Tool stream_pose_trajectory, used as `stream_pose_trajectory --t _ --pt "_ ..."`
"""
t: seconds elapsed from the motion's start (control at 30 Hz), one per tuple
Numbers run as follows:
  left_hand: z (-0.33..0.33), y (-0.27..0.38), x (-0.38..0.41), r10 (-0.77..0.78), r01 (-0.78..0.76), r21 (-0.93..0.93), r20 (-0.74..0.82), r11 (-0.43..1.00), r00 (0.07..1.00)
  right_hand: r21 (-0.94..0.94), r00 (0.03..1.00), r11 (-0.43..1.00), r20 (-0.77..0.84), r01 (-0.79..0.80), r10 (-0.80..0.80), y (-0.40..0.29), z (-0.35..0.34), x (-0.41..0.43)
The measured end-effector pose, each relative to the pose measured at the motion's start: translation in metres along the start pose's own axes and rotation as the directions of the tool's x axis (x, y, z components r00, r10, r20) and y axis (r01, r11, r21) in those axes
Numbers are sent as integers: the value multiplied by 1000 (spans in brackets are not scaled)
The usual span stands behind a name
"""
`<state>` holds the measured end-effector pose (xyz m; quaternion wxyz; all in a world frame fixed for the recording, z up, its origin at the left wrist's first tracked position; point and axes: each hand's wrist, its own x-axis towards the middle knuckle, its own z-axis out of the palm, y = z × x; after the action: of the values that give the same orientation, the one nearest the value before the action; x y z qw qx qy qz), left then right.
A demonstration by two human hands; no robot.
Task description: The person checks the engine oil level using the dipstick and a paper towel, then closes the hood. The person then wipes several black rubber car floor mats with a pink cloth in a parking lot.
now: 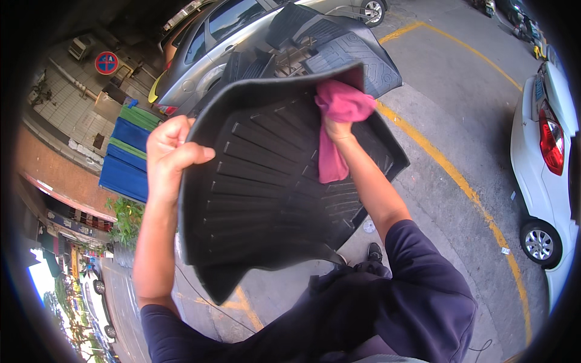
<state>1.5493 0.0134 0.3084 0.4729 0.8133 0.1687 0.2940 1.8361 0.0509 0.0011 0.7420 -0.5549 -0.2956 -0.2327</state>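
Note:
A black moulded car floor mat (258, 181) with raised rims and ribs is held up in front of my body. My left hand (174, 152) grips its left rim, thumb on the inner side and fingers behind. In my right hand (339, 127) is a bunched pink cloth (345, 102), pressed against or close to the mat's inner face near the upper right corner. One end of the cloth hangs down over the ribs. The fingers of my right hand are mostly hidden by the cloth.
Behind the mat, more black floor mats (354, 59) lie on a rack beside a silver car (218, 41). A white car (544, 181) stands at the right. Blue and green folded panels (125, 168) are at the left. Yellow lines (435, 152) mark the pavement, where a cable (199, 288) lies.

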Motion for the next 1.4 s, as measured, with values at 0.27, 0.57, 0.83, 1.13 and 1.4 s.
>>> stream_pose_trajectory --t 0.27,0.57,0.83,1.13,1.4 --pt "-37 18 -18 56 -48 73 -104 996 993 -532 930 787 -340 -314 141 121 -102 -47" --pt "-124 1 -56 20 -20 -3 -151 1000 988 -787 982 617 -119 -2 -149 109 -198 32" --pt "-202 -113 -124 -378 413 223 -183 883 907 -516 954 805 91 292 -287 -12 -174 119" --pt "-12 -126 -54 80 -107 581 71 807 994 -68 503 569 560 819 -658 -157 -55 80" --pt "124 -187 -2 396 -144 500 -445 854 804 57 445 522 449 851 -775 -177 -39 78"
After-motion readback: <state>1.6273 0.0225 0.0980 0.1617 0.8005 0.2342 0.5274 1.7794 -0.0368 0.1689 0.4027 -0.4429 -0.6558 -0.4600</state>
